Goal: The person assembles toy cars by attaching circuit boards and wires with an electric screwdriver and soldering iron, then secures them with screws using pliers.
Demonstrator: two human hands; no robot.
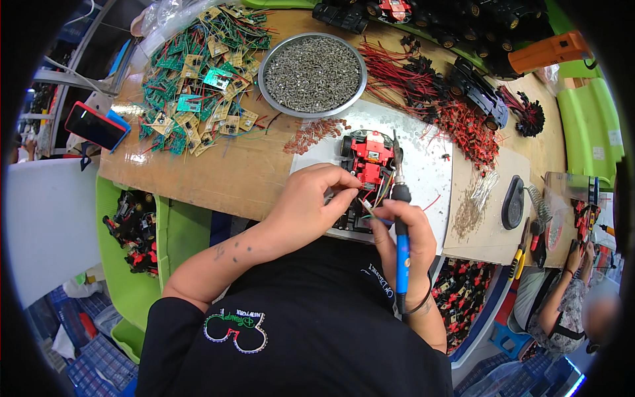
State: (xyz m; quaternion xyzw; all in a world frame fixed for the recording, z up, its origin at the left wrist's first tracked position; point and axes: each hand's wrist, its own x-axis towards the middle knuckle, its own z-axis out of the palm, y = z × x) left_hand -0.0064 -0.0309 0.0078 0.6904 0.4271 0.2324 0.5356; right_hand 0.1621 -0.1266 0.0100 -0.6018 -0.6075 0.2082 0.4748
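Toy car chassis (pixel 372 156), red on black, lies on the white sheet (pixel 426 178) directly ahead of the wearer; clock positions below are taken from it, 12 pointing away from the body.

Nearest, 5 o'clock: right hand (pixel 407 231) closed round a blue-handled soldering iron (pixel 403 255), its metal end upward beside the chassis. Thumb and forefinger meet near thin coloured wires (pixel 382 190); whether they pinch one is unclear.

At 7 o'clock: left hand (pixel 311 198), thumb and forefinger almost together at the chassis; cannot tell what, if anything, they grip.

Handling notes (judgement): steady the chassis against the sheet; separate the wires by colour before touching them; keep the iron's metal end clear of fingers, insulation and red plastic while the fingertips work.

Farther out: small reddish-brown parts (pixel 316 134) at 10; red wire leads (pixel 466 129) at 2; black oval base (pixel 512 202) at 3; steel bowl (pixel 263 78) of small metal pieces at 11; wired circuit boards (pixel 217 78) at 10, beyond the reddish-brown parts.
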